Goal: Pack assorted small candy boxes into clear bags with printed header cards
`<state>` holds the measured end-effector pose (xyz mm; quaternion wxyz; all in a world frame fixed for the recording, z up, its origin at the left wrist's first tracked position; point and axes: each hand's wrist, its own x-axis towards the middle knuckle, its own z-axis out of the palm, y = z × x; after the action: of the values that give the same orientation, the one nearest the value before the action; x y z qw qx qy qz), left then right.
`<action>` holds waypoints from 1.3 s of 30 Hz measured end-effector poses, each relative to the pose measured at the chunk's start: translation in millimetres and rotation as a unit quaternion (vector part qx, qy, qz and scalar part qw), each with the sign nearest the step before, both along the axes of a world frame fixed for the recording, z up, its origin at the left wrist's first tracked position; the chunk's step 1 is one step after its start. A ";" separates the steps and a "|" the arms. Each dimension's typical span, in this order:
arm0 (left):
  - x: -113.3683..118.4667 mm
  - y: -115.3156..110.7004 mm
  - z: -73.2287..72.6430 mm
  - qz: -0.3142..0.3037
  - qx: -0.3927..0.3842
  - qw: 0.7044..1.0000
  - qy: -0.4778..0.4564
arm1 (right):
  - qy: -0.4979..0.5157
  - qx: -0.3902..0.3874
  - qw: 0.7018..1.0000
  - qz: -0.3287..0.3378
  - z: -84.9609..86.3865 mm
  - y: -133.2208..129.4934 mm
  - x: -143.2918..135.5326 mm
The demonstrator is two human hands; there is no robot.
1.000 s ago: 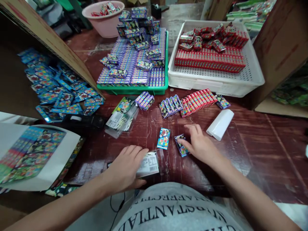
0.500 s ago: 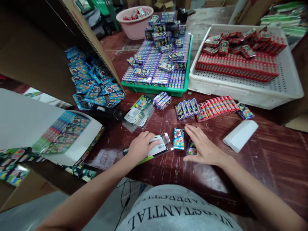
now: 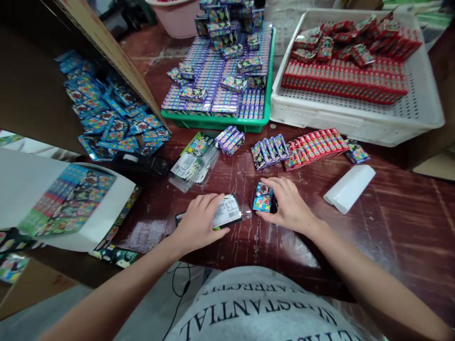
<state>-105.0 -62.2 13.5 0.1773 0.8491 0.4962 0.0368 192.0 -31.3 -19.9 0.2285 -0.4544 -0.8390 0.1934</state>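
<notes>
My left hand lies over a clear plastic bag with a printed, barcoded card in it. Its fingers curl over the far edge and its thumb is at the near edge. Just right of the bag's end, my right hand grips a small blue printed box, fingers at the far end and thumb at the near end. A dark item shows partly beside the box, mostly hidden by the palm. Beyond my hands lie purple boxes and a row of red boxes.
A green tray of purple boxes and a white crate of red boxes stand at the back. Blue packets spill from a carton at left. Another bagged card, a black object and a white folded sheet lie on the table.
My right hand has moved left and closed around the blue box, bringing the purple box beside it. My left thumb has shifted to the bag's near edge. The view has tilted down.
</notes>
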 end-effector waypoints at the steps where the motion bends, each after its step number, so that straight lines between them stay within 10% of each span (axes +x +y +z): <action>1: 3.6 -0.7 -0.9 -0.009 -0.003 1.000 -0.012 | 0.008 0.001 1.000 -0.007 2.7 -3.3 -1.6; 14: 30.8 32.9 -5.2 -0.135 -0.066 0.987 -0.051 | -0.030 -0.074 0.988 0.129 14.3 -24.9 33.2; 26: 40.2 22.8 -2.9 -0.080 -0.036 0.993 -0.081 | -0.018 0.001 1.000 0.012 16.6 -30.2 28.1; 39: 57.5 24.2 -16.3 -0.128 -0.031 0.989 -0.060 | -0.056 -0.059 0.995 0.065 23.5 -34.2 58.0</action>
<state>-47.5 -38.0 -2.8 0.2361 0.8961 0.3727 0.0494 249.9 -65.4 3.6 0.1406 -0.4215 -0.8654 0.2314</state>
